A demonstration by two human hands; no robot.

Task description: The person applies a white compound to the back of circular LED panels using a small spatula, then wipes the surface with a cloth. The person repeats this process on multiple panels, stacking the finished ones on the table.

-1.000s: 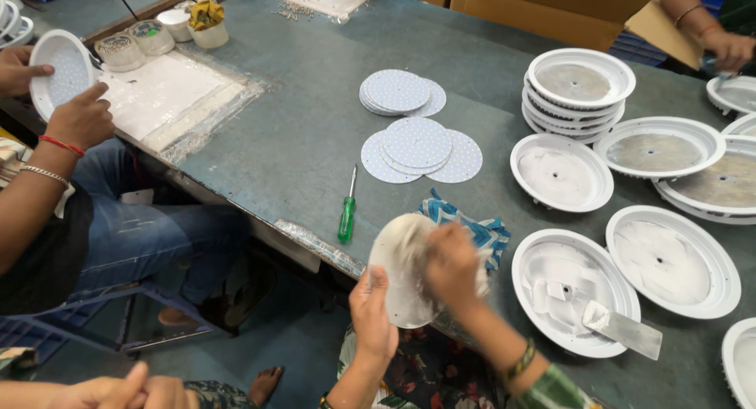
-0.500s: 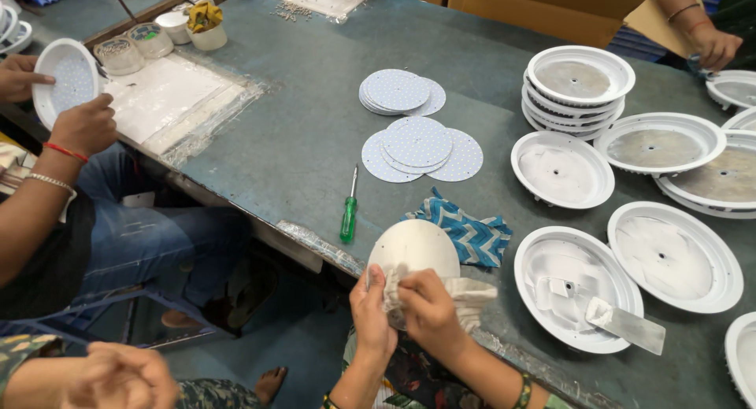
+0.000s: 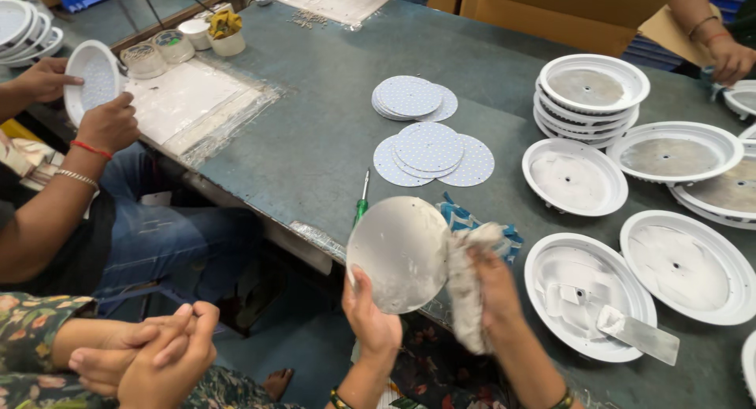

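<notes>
assembly workshop: stacked lamp housings (image 3: 592,86), workbench (image 3: 315,141).

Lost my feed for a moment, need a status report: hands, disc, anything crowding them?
Left hand grips round metal disc from below, tilted up. Right hand presses white rag on its edge. Green screwdriver and blue patterned cloth close behind on table.

The green screwdriver (image 3: 361,206) is half hidden behind the round metal disc (image 3: 400,253), with only its handle top and shaft showing. The blue patterned cloth (image 3: 461,214) is mostly covered by the disc and the grey rag (image 3: 468,287). The rag hides the fingers of the right hand (image 3: 492,287) (which also looks slightly blurred). At the right edge, several white housings (image 3: 746,190) are cut off. The small objects near the far paper sheet (image 3: 309,18) are too small to tell.
</notes>
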